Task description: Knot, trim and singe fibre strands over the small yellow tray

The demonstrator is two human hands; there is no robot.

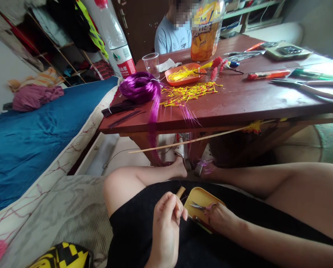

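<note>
My left hand (167, 216) is low in the picture over my lap, its fingers pinched shut round a short tan stick (180, 192) that pokes up from them. My right hand (220, 219) rests on a small yellow tray (201, 199) lying on my black skirt, and its fingers are closed on small scissors (201, 207) with pink handles. The two hands are a few centimetres apart.
A dark red table (239, 100) stands ahead with a bundle of purple fibre (141, 89), yellow strands (188, 93), an orange dish (187, 74), a plastic cup (151, 64), bottles, pliers (308, 87) and cutters. A long thin stick (188, 141) hangs below its edge. Another person sits behind it. A blue-covered bed (29, 141) lies left.
</note>
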